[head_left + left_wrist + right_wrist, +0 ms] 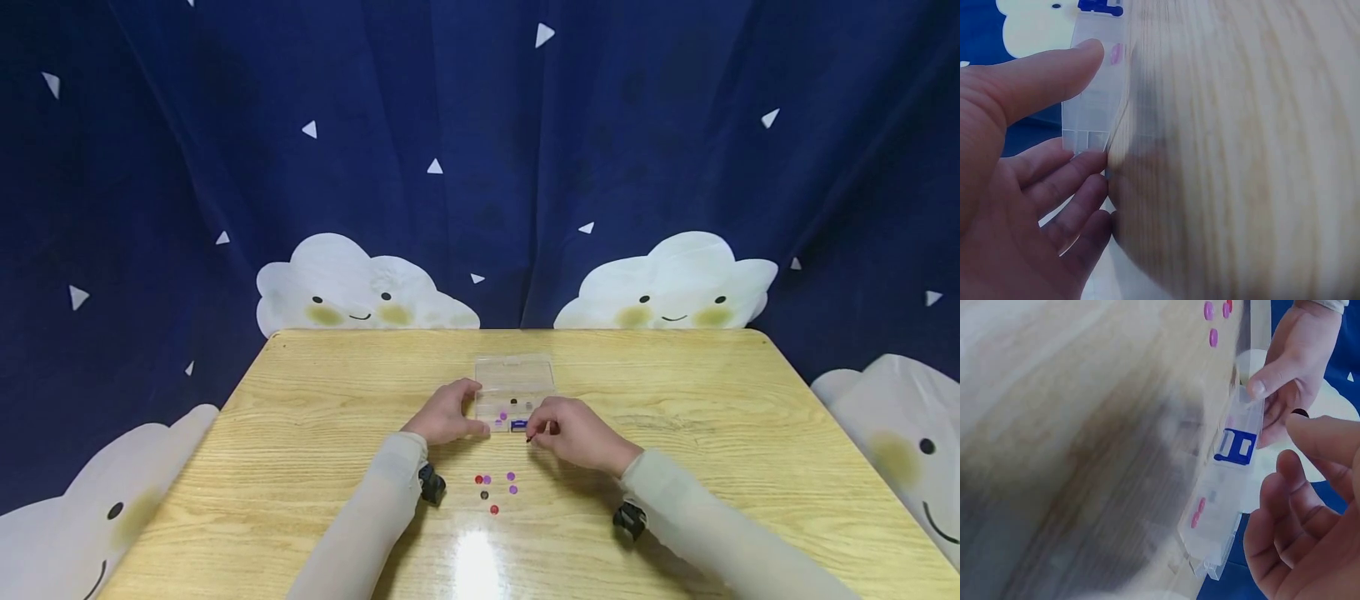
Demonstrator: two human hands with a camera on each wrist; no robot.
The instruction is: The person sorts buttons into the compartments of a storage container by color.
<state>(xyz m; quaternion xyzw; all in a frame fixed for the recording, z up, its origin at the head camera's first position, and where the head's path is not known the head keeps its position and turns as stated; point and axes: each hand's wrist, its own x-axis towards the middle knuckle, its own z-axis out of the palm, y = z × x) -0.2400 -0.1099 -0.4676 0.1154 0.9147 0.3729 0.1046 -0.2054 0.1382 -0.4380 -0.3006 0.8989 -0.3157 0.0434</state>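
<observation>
A clear plastic box (493,406) with its lid (513,372) raised stands on the table, a blue clasp (1235,447) on its front. Inside lie a few small discs, purple (503,416) and dark (513,402) among them. My left hand (447,412) holds the box's left end, thumb along the front and fingers at the side. Just in front of the box's right part, my right hand (576,432) pinches a small dark disc (1300,412) between thumb and forefinger. Most of that disc is hidden by the fingertips.
Several loose discs lie on the wooden table (337,375) nearer to me: red (494,509), purple (513,490) and black (484,495). Behind the table's far edge hangs a dark blue curtain (480,208) with clouds and triangles.
</observation>
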